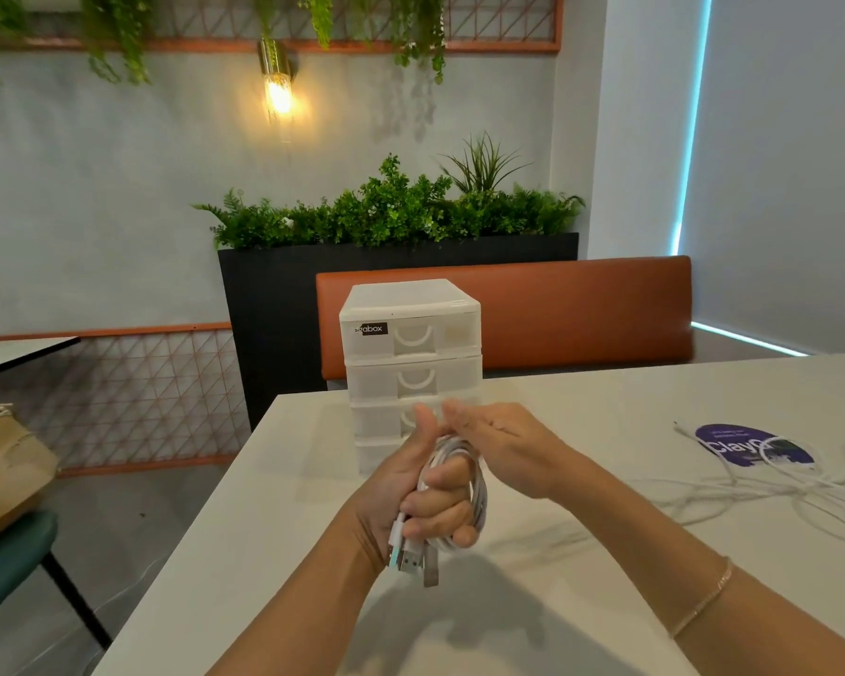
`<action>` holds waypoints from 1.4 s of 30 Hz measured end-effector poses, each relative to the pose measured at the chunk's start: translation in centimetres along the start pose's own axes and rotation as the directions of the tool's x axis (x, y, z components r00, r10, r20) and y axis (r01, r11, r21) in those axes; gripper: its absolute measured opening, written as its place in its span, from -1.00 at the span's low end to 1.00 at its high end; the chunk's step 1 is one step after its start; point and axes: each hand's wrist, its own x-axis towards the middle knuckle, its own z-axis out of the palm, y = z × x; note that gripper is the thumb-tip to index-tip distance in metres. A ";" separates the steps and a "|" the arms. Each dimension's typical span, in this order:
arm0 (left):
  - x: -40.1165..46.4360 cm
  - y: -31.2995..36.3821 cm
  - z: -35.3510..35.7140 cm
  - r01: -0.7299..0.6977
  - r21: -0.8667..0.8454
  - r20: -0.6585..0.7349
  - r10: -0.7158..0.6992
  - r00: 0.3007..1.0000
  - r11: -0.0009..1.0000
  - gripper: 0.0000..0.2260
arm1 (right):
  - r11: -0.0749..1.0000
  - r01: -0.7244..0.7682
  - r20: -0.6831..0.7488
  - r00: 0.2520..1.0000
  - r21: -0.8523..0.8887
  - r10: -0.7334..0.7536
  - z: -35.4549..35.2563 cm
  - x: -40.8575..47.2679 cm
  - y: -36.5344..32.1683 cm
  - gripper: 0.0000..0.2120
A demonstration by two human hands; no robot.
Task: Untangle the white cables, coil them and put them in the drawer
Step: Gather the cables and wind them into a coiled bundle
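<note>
My left hand (428,485) is curled tight round a coiled white cable (464,480), plugs (411,558) hanging below the fist, held above the desk (274,553). My right hand (503,446) is flat and holds nothing, fingers by the coil's top. I'd keep the loops even and tuck the ends before reaching for a drawer of the drawer unit (411,334); all look closed. More tangled cables (752,495) lie right. The label reads, I think, "abox"; the purple sticker (752,444) "clay".
</note>
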 end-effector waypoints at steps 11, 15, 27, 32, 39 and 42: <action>0.3 -0.8 -1.2 -0.126 0.162 -0.289 0.169 0.942 0.979 -0.70 | 0.986 -0.081 -0.244 0.963 0.143 0.114 1.4 2.0 2.1 -0.41; 0.4 -1.2 -1.2 -0.168 0.164 -0.366 0.218 0.905 0.972 -0.65 | 0.988 -0.128 -0.228 0.963 0.089 0.146 0.8 2.7 2.1 -0.34; -1.1 0.7 -0.6 -0.431 0.035 -0.386 0.410 0.826 0.902 -0.46 | 0.958 -0.251 0.158 0.960 0.136 0.230 -0.9 0.4 2.6 -0.66; -3.3 1.4 -2.2 -0.452 0.007 -0.466 0.403 0.788 0.892 -0.47 | 0.901 -0.382 0.102 0.907 -0.203 0.408 -6.6 -2.8 8.7 -0.81; -3.8 2.5 -3.4 -0.497 -0.062 -0.365 0.444 0.818 0.866 -0.48 | 0.469 -0.508 -0.301 0.842 -0.722 0.447 -17.4 -5.0 15.1 -0.69; -3.2 2.9 -3.5 -0.475 0.026 -0.355 0.452 0.818 0.880 -0.67 | 0.288 -0.665 -0.509 0.727 -0.689 0.461 -21.6 -6.8 18.1 -0.72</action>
